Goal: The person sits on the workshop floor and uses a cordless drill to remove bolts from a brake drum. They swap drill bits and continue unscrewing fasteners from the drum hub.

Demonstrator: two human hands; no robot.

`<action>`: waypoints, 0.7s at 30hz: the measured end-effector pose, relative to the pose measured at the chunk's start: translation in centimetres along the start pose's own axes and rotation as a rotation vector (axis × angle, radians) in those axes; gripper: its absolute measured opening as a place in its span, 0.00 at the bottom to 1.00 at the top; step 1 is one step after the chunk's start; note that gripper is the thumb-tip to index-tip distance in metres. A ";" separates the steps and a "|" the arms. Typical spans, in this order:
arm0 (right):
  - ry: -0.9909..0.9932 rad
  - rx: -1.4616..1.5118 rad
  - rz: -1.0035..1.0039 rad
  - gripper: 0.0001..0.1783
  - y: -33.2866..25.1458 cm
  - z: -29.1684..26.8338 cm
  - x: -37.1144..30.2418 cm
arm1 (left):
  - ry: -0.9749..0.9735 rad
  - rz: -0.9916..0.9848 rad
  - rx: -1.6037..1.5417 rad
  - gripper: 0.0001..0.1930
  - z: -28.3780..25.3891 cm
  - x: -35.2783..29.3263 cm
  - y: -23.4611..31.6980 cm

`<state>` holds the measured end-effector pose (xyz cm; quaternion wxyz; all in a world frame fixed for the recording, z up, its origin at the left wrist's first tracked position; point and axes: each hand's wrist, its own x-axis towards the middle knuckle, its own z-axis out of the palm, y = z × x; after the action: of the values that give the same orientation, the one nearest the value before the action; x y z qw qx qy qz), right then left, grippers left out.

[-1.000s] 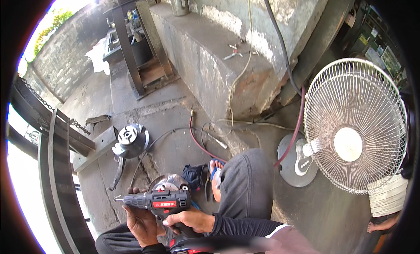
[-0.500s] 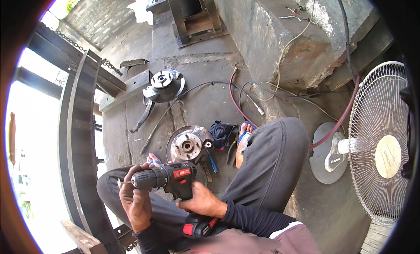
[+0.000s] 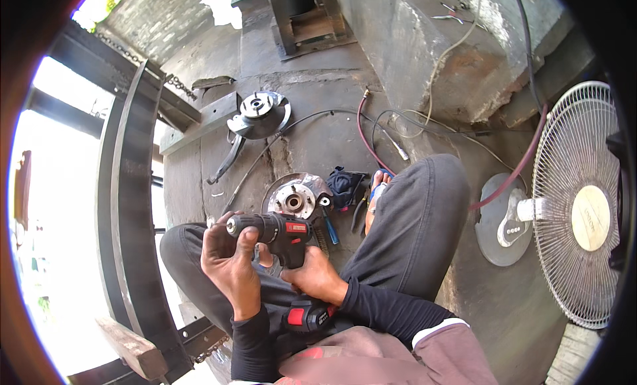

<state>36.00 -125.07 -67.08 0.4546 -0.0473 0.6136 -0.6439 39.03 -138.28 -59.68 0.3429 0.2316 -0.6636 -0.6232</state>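
My right hand (image 3: 317, 277) is closed round the handle of a black and red cordless drill (image 3: 284, 239), held over my lap with its nose to the left. My left hand (image 3: 232, 269) is closed about the drill's chuck end, thumb against its lower side. A small pale, shiny tip (image 3: 211, 222) shows beside those fingers; they hide whatever lies between it and the chuck. Just beyond the drill, a wheel hub with studs (image 3: 294, 202) lies on the floor. A blue-handled tool (image 3: 330, 230) and a dark cloth bundle (image 3: 346, 187) are to its right.
A second hub with a shield (image 3: 257, 107) lies farther off. Hoses (image 3: 361, 123) cross the concrete floor. A pedestal fan (image 3: 589, 216) stands at the right, dark metal beams (image 3: 133, 206) at the left, and a concrete block (image 3: 458, 79) at the back right.
The drill has moved slightly right and away from me. My left hand has shifted with it, its thumb now up against the chuck. The tip beyond the chuck is less exposed.
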 end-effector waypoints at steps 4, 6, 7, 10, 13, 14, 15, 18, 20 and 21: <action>0.008 0.013 -0.055 0.10 0.0 0.0 -0.1 | -0.173 -0.083 0.055 0.22 -1.4 0.7 0.8; -0.028 -0.006 -0.079 0.10 -0.4 -0.2 -0.2 | -0.272 -0.112 -0.031 0.29 -2.3 1.1 1.2; -0.035 -0.037 -0.039 0.11 -0.8 -0.6 -0.7 | -0.296 -0.145 -0.092 0.32 -2.7 1.1 1.4; -0.014 -0.458 -0.293 0.18 -2.6 -1.4 -2.8 | -0.297 -0.080 -0.188 0.33 -3.9 0.6 2.0; 0.094 -0.799 -0.486 0.22 -5.6 -1.9 -6.6 | -0.282 -0.036 -0.319 0.32 -5.0 -0.6 3.1; 0.124 -0.920 -0.499 0.23 -6.7 -1.9 -7.5 | -0.284 -0.020 -0.325 0.32 -5.4 -0.9 3.6; 0.211 -0.736 -0.557 0.26 -7.7 -1.7 -8.1 | -0.299 -0.006 -0.330 0.32 -5.6 -1.2 4.1; 0.248 -0.800 -0.983 0.34 -10.4 -1.4 -7.3 | -0.410 0.016 -0.426 0.30 -5.6 -1.2 4.8; 0.094 -0.940 -0.975 0.42 -11.1 -0.5 -6.0 | -0.430 0.037 -0.378 0.29 -5.2 -1.1 4.7; 0.081 -0.872 -1.054 0.42 -11.3 -0.1 -4.9 | -0.433 0.037 -0.344 0.29 -5.0 -1.0 4.6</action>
<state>32.87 -123.75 -55.27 -0.0036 -0.4942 0.7284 -0.4746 43.93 -140.36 -55.41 0.2387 0.0194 -0.6097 -0.7556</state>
